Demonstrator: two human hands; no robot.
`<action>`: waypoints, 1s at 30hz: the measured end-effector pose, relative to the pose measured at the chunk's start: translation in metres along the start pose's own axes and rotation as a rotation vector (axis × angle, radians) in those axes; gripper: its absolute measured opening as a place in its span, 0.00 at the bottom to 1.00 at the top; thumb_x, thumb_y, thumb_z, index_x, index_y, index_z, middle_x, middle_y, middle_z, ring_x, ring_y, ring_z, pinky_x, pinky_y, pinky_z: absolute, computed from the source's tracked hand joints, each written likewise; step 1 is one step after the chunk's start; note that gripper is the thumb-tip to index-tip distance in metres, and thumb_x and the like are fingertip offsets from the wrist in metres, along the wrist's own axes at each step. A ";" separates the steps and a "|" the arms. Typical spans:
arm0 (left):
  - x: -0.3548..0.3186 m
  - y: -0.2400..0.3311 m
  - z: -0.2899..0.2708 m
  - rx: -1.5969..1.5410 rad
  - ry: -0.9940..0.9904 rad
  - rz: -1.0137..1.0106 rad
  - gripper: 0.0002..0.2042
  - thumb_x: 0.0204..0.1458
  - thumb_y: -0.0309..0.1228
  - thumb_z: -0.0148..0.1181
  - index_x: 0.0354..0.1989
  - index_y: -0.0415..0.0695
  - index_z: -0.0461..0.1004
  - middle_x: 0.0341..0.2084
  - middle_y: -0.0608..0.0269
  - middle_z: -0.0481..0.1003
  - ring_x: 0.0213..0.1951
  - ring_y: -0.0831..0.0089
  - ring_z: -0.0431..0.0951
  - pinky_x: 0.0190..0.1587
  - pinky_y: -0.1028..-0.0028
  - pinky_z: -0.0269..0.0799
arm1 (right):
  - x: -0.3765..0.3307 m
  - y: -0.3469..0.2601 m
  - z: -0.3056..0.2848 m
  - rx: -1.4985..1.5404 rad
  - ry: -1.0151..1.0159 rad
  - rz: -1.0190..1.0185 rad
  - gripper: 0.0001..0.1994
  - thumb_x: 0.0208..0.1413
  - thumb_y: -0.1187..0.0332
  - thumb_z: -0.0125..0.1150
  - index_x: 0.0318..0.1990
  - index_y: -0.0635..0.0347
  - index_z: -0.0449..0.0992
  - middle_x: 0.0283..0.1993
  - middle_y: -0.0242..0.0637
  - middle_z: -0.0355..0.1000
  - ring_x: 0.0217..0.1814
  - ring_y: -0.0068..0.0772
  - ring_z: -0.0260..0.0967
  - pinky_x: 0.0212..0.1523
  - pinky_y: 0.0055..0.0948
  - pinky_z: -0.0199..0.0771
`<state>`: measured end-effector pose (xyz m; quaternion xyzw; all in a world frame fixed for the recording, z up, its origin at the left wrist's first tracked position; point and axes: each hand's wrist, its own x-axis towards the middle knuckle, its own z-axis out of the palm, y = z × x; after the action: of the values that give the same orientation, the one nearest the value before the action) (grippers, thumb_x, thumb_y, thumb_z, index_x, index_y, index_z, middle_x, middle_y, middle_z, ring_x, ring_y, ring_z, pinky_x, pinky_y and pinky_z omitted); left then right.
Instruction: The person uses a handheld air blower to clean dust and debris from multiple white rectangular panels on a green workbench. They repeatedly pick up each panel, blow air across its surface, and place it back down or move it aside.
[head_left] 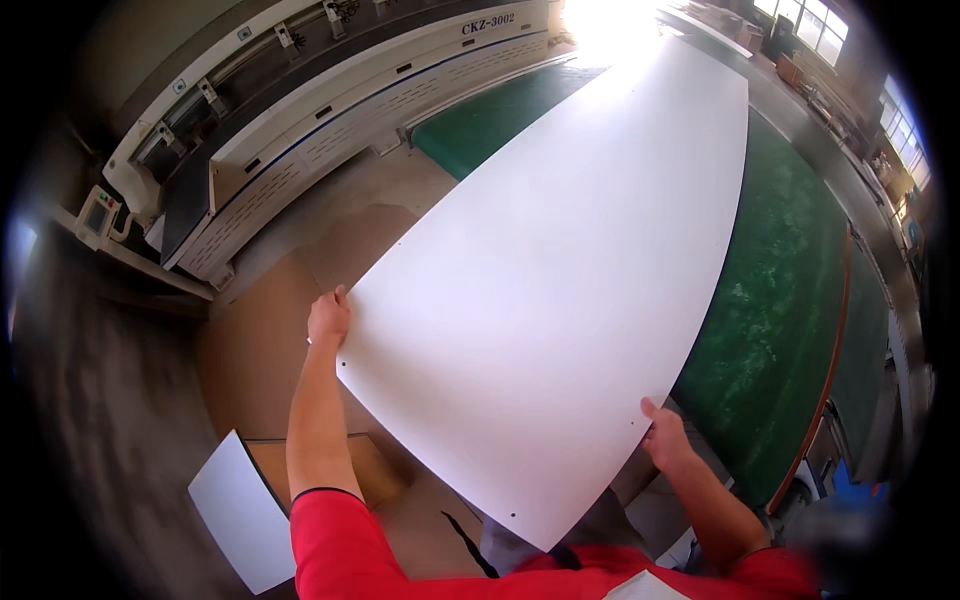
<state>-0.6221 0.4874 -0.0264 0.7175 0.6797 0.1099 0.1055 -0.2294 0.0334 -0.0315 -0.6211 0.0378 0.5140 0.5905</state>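
Workshop floor, concrete; green bench at right, long cream machine behind. Item: white panel, large, held flat, far end over the bench, near corner at your waist. Left hand: clamped on the panel's left edge, arm outstretched. Right hand: gripping the near right edge, thumb on top, elbow bent. Handling: keep both grips level and the panel's edge off the bench rim. Small white board on floor, lower left.

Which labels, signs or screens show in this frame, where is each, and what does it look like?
Machine label: top centre, dark lettering on the cream casing of the long machine.
Control box: far left, at the machine's end, small cream unit with a greyish screen.
No packages seen.
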 end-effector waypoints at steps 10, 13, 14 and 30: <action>-0.055 -0.135 -0.072 0.209 -0.232 -0.249 0.34 0.59 0.60 0.40 0.47 0.37 0.77 0.46 0.40 0.76 0.52 0.45 0.75 0.54 0.55 0.69 | -0.069 0.067 0.027 0.124 -0.103 0.105 0.18 0.67 0.63 0.48 0.60 0.61 0.64 0.59 0.39 0.68 0.62 0.41 0.65 0.64 0.43 0.63; -0.052 -0.118 -0.070 0.014 -0.235 -0.042 0.39 0.55 0.65 0.43 0.49 0.35 0.76 0.49 0.40 0.75 0.55 0.47 0.73 0.57 0.57 0.68 | -0.124 0.098 0.026 0.144 -0.228 0.468 0.22 0.67 0.65 0.47 0.64 0.65 0.58 0.64 0.44 0.64 0.68 0.46 0.59 0.69 0.44 0.57; -0.052 -0.108 -0.058 -0.115 -0.219 0.079 0.41 0.54 0.67 0.45 0.50 0.34 0.75 0.49 0.40 0.75 0.55 0.47 0.73 0.57 0.58 0.68 | -0.137 0.097 0.032 0.106 -0.301 0.602 0.23 0.66 0.66 0.47 0.65 0.66 0.56 0.67 0.46 0.61 0.71 0.48 0.55 0.71 0.45 0.53; -0.174 -0.092 -0.103 -0.140 -0.222 -0.202 0.33 0.62 0.58 0.40 0.22 0.41 0.78 0.22 0.52 0.77 0.30 0.50 0.77 0.36 0.59 0.74 | 0.046 -0.003 -0.213 0.668 -0.182 0.562 0.23 0.65 0.52 0.48 0.56 0.62 0.70 0.51 0.30 0.72 0.44 0.21 0.68 0.42 0.23 0.71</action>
<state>-0.7493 0.3192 0.0415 0.6442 0.7232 0.0658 0.2402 -0.0791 -0.1047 -0.1087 -0.3142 0.3171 0.6665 0.5970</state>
